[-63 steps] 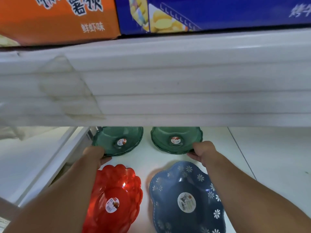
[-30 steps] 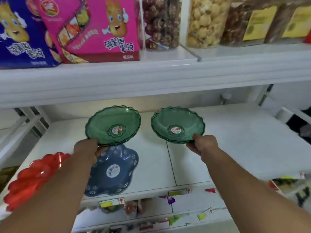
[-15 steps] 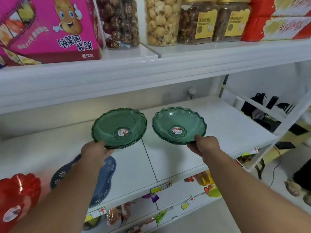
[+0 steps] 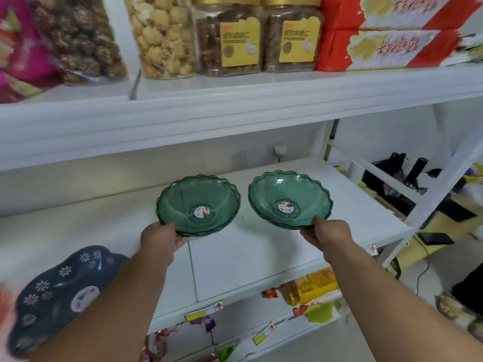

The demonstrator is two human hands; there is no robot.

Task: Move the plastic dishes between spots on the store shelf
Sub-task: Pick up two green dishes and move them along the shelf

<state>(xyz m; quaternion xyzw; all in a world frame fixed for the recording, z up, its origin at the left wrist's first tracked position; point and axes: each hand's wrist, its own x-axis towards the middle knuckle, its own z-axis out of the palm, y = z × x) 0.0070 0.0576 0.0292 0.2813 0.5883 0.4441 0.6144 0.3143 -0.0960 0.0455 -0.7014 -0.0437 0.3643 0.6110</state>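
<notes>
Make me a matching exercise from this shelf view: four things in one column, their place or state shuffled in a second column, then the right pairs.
Things
1. left hand
2. right hand
3. blue flowered dish
4. yellow-labelled jars

Places or states
A. standing on the upper shelf
B. grips the near rim of the right green dish stack
C. lying on the lower shelf at far left
D. grips the near rim of the left green dish stack

Pairs: 1-D, 2-B, 3-C, 4-A
</notes>
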